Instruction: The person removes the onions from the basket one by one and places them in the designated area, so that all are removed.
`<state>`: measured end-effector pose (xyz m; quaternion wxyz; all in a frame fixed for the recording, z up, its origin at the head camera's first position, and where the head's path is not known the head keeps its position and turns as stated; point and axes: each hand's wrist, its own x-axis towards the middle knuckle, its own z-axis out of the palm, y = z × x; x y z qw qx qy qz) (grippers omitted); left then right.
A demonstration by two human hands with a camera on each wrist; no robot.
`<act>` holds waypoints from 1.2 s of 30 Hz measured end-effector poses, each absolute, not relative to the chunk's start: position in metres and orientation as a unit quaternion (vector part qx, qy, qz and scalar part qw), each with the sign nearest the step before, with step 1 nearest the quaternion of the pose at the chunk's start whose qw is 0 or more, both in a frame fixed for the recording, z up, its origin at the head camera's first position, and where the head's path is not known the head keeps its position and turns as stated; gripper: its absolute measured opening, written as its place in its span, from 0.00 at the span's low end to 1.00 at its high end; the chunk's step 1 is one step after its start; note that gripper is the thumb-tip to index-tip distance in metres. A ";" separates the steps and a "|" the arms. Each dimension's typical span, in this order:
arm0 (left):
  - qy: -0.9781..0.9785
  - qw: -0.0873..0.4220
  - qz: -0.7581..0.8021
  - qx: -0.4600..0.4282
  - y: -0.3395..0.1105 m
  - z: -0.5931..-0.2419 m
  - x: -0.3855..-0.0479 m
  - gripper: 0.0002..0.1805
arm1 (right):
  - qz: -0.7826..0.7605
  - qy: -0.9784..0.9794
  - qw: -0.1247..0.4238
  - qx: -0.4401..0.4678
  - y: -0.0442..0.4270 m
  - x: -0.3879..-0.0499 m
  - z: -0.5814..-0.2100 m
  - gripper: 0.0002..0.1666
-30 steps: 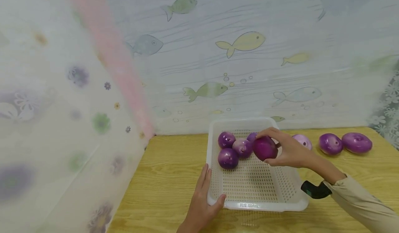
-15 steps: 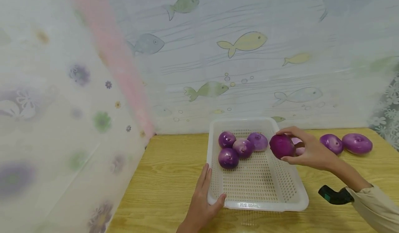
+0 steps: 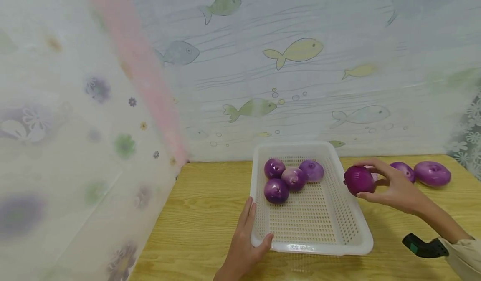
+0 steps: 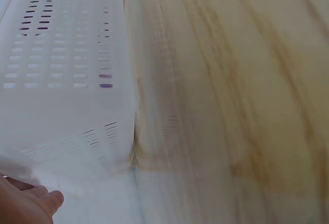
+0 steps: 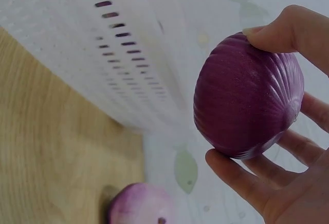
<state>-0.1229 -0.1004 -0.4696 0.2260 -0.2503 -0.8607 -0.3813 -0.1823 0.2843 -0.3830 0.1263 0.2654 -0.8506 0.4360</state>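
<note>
A reddish-purple onion (image 5: 247, 95) is held by my right hand (image 3: 398, 187), its thumb and fingertips around the sides. Hand and onion are in the air just right of a white perforated plastic basket (image 3: 300, 247). Inside the basket, toward its back, sit several purple onions (image 3: 294, 178). At the basket's front left corner, my left hand (image 3: 242, 245) rests with straight fingers along the outer side wall and the thumb at the front rim. The left wrist view shows only part of this hand, beside the basket wall (image 4: 67, 106).
The basket stands on a wood-grain table (image 3: 203, 206) against a wall with fish drawings (image 3: 300, 49). Right of it lie two purple onions (image 3: 432, 173), plus a paler onion (image 5: 141, 206) mostly hidden behind my right hand in the head view.
My right hand has carried the reddish-purple onion from above the basket to the right, past its rim. The left hand and the basket have stayed put.
</note>
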 end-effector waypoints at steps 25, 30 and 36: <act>-0.862 0.238 -0.372 -0.249 -0.101 -0.471 -0.123 0.43 | 0.406 -0.888 0.162 0.145 0.323 -0.184 -0.444 0.40; -0.863 0.223 -0.380 -0.246 -0.101 -0.469 -0.122 0.43 | 0.360 -0.908 0.176 0.120 0.328 -0.186 -0.459 0.42; -0.866 0.215 -0.382 -0.243 -0.101 -0.467 -0.121 0.43 | 0.314 -0.919 0.201 0.127 0.323 -0.187 -0.474 0.44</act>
